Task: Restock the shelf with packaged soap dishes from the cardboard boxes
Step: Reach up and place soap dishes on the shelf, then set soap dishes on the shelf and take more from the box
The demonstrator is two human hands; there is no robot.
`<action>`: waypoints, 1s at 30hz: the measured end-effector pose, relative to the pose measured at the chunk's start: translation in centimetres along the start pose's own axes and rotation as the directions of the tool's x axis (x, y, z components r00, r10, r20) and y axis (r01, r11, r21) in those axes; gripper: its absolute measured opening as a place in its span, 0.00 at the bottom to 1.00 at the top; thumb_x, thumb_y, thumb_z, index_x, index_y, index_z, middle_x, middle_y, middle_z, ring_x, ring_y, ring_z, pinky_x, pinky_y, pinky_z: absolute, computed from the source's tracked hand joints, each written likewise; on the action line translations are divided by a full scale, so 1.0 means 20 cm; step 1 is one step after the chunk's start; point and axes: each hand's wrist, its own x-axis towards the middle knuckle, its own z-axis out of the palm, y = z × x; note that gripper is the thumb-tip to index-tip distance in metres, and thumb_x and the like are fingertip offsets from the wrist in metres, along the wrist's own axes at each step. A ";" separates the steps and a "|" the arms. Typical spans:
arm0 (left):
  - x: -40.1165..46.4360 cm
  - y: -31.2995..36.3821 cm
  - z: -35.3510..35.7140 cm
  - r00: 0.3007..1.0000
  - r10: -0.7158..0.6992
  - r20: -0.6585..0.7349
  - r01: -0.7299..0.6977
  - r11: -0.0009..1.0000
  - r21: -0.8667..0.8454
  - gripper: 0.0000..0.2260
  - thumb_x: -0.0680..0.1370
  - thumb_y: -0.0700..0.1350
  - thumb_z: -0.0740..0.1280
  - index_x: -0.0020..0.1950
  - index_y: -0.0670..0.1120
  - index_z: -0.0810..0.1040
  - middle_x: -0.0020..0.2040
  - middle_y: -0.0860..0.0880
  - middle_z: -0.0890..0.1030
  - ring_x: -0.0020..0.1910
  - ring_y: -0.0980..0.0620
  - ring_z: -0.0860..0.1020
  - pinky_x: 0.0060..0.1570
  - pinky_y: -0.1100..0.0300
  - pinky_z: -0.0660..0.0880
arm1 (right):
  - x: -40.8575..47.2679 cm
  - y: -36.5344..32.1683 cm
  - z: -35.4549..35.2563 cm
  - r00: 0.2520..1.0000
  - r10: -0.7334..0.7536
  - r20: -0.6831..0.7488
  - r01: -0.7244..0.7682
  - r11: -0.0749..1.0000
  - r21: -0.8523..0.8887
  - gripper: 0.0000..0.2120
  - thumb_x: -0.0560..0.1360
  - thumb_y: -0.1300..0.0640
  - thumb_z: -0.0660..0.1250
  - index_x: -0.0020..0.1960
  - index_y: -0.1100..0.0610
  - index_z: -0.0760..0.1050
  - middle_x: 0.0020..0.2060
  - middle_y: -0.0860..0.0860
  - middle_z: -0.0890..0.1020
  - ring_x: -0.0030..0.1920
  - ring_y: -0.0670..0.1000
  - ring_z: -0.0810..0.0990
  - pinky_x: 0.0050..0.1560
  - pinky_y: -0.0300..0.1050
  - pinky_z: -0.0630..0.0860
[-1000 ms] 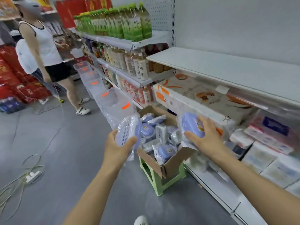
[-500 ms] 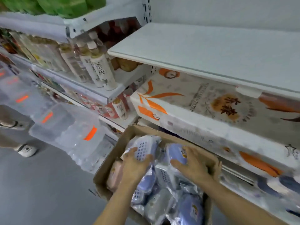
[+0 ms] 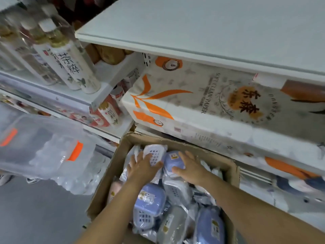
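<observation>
1. Lying heaped in the cardboard box [image 3: 179, 143], the packaged soap dishes are each sealed in a clear film bag; a white slotted dish [image 3: 155, 154] and a lilac dish [image 3: 173, 160] sit side by side on top at the far end, and another lilac dish [image 3: 149, 201] lies nearer.
2. The left hand [image 3: 140, 169] rests on the white slotted dish, its thumb curled round the near edge and its fingers spread over the far left side: a holding grip, though loose.
3. The right hand [image 3: 190, 169] lies over the lilac dish with fingers spread and the thumb along its near edge; whether this grip has closed I cannot tell for certain, but it looks like a flat cupping touch.
4. Judging by the thin plastic, these dishes are light and stiff, but the film is slippery and crinkles, so take hold across the hard shell's long sides, not the loose bag ends.
5. Just behind the box stands a wrapped tissue paper pack [image 3: 202, 95] under a bare white shelf [image 3: 202, 32].
6. To the left are bottles [image 3: 70, 67] on a neighbouring shelf and clear storage bins [image 3: 38, 145] on the floor.
</observation>
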 end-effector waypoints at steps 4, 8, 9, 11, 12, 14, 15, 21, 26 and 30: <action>-0.24 0.19 -0.10 0.972 0.196 -0.129 -0.192 0.981 0.038 0.33 0.78 0.65 0.60 0.78 0.50 0.61 0.79 0.49 0.59 0.78 0.46 0.53 0.76 0.51 0.52 | -0.28 0.02 -0.20 0.991 -0.067 -0.120 0.064 0.997 -0.037 0.33 0.80 0.44 0.61 0.79 0.53 0.54 0.79 0.53 0.54 0.78 0.53 0.53 0.74 0.47 0.56; -0.68 0.43 -0.15 0.877 0.377 -0.298 -0.387 0.922 0.027 0.38 0.70 0.68 0.55 0.74 0.47 0.68 0.70 0.48 0.72 0.70 0.46 0.67 0.68 0.55 0.63 | -0.73 0.10 -0.40 0.947 -0.162 -0.278 0.137 0.985 -0.107 0.29 0.79 0.44 0.60 0.77 0.49 0.58 0.75 0.50 0.62 0.73 0.54 0.63 0.68 0.48 0.66; -0.80 0.49 -0.14 0.848 0.419 -0.324 -0.433 0.901 0.032 0.37 0.71 0.68 0.55 0.73 0.47 0.69 0.69 0.48 0.73 0.69 0.46 0.69 0.66 0.54 0.65 | -0.87 0.14 -0.45 0.925 -0.184 -0.331 0.149 0.980 -0.129 0.28 0.79 0.44 0.60 0.77 0.49 0.59 0.74 0.50 0.63 0.72 0.54 0.64 0.67 0.49 0.67; -1.05 0.64 -0.11 0.786 0.497 -0.368 -0.520 0.853 0.042 0.36 0.72 0.68 0.55 0.74 0.49 0.67 0.69 0.51 0.72 0.69 0.48 0.68 0.66 0.54 0.66 | -1.16 0.23 -0.53 0.860 -0.225 -0.459 0.159 0.971 -0.177 0.27 0.79 0.46 0.61 0.76 0.48 0.61 0.72 0.49 0.66 0.70 0.53 0.67 0.65 0.49 0.69; -1.17 0.73 -0.09 0.746 0.537 -0.395 -0.564 0.824 0.056 0.34 0.73 0.67 0.55 0.74 0.51 0.67 0.70 0.52 0.71 0.69 0.50 0.68 0.67 0.54 0.66 | -1.32 0.28 -0.57 0.819 -0.245 -0.518 0.163 0.966 -0.199 0.26 0.79 0.46 0.61 0.75 0.47 0.61 0.72 0.48 0.67 0.69 0.52 0.68 0.64 0.49 0.69; -1.41 0.90 -0.04 0.636 0.620 -0.459 -0.653 0.750 0.108 0.31 0.74 0.65 0.57 0.73 0.51 0.68 0.68 0.52 0.73 0.68 0.51 0.68 0.65 0.54 0.68 | -1.63 0.41 -0.63 0.740 -0.267 -0.618 0.164 0.962 -0.219 0.25 0.79 0.46 0.61 0.75 0.46 0.62 0.71 0.46 0.67 0.68 0.50 0.68 0.63 0.50 0.70; -1.53 0.99 -0.01 0.581 0.653 -0.485 -0.691 0.711 0.130 0.30 0.74 0.64 0.58 0.73 0.51 0.69 0.67 0.52 0.74 0.66 0.52 0.69 0.64 0.54 0.68 | -1.78 0.48 -0.66 0.701 -0.269 -0.660 0.163 0.962 -0.218 0.24 0.79 0.46 0.61 0.74 0.45 0.62 0.70 0.44 0.67 0.68 0.50 0.68 0.62 0.50 0.71; -2.13 1.53 0.22 0.360 0.770 -0.528 -0.841 0.512 0.174 0.28 0.76 0.62 0.63 0.73 0.50 0.69 0.66 0.53 0.74 0.66 0.55 0.68 0.63 0.60 0.65 | -2.57 0.97 -0.82 0.474 -0.258 -0.842 0.105 0.966 -0.236 0.25 0.78 0.48 0.63 0.74 0.47 0.64 0.71 0.44 0.66 0.68 0.49 0.68 0.60 0.51 0.74; -2.41 1.99 0.37 0.207 0.863 -0.460 -0.929 0.321 0.185 0.29 0.75 0.60 0.66 0.74 0.52 0.67 0.67 0.57 0.72 0.66 0.58 0.68 0.64 0.60 0.65 | -3.00 1.35 -0.97 0.348 -0.169 -0.922 0.004 0.984 -0.179 0.27 0.78 0.49 0.64 0.74 0.48 0.63 0.72 0.46 0.65 0.71 0.49 0.66 0.66 0.51 0.71; -2.52 2.40 0.47 0.122 0.907 -0.404 -0.965 0.204 0.166 0.29 0.76 0.57 0.67 0.75 0.53 0.64 0.68 0.56 0.70 0.68 0.57 0.67 0.66 0.62 0.63 | -3.22 1.63 -1.11 0.253 -0.084 -0.964 -0.057 0.993 -0.101 0.27 0.77 0.49 0.65 0.75 0.49 0.63 0.72 0.46 0.65 0.71 0.50 0.65 0.67 0.53 0.69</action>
